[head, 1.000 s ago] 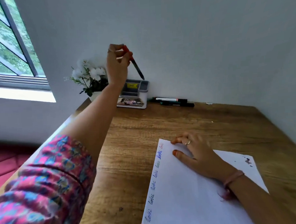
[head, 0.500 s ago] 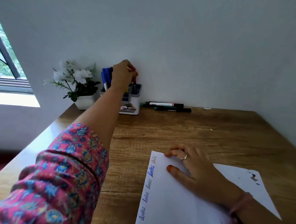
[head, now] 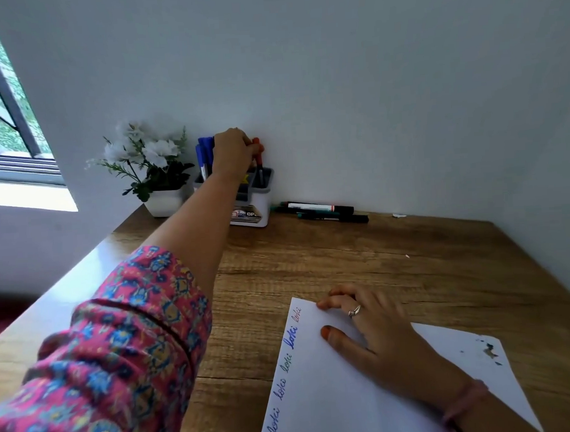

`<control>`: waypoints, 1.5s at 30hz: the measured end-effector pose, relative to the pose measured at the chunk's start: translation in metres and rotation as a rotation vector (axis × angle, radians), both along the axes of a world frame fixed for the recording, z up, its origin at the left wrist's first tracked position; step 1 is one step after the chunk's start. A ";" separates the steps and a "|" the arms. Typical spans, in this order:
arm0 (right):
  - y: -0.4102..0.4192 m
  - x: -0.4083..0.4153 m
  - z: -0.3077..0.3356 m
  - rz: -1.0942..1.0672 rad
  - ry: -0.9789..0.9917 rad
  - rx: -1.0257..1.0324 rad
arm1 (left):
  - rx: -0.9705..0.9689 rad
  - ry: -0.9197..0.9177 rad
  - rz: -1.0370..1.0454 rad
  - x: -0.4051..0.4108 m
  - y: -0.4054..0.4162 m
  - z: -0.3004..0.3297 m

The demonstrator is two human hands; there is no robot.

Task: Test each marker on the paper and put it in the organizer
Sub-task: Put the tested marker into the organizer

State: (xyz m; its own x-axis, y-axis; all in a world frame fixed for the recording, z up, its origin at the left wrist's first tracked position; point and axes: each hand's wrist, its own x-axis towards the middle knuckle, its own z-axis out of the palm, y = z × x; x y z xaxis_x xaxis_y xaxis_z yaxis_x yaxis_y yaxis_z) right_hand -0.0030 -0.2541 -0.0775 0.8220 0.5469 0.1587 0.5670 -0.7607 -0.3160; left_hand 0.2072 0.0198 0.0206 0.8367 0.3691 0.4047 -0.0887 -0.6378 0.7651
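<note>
- Left arm stretched far forward, sleeve bunched at the elbow; the left hand (head: 232,151) has its grip pinched, fingers curled.
- Right hand (head: 370,330) lies flat, palm down, fingers spread, thumb out.

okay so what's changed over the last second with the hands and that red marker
The left hand brought the red marker down from above the organizer and stood it in a slot, still gripping its top. The right hand stayed flat on the paper; the markers by the wall stayed put.
</note>
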 end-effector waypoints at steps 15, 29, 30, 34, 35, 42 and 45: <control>-0.002 0.000 -0.002 0.009 0.000 0.023 | 0.657 0.090 -0.409 -0.028 -0.089 -0.042; -0.002 0.000 0.000 0.004 0.005 0.007 | 0.759 0.356 -0.390 -0.043 -0.096 -0.066; -0.002 0.000 0.000 0.003 0.007 0.004 | 0.749 0.352 -0.382 -0.049 -0.096 -0.065; -0.002 0.000 0.000 -0.001 0.007 -0.007 | 0.667 0.312 -0.347 -0.079 -0.092 -0.066; -0.002 0.000 0.000 -0.002 0.011 -0.011 | 0.582 0.285 -0.353 -0.088 -0.091 -0.065; -0.001 -0.001 0.001 -0.013 0.028 0.007 | -0.255 0.106 -0.294 -0.159 -0.076 -0.046; -0.002 0.001 0.000 -0.002 0.034 0.025 | -0.567 0.106 -0.325 -0.181 -0.071 -0.032</control>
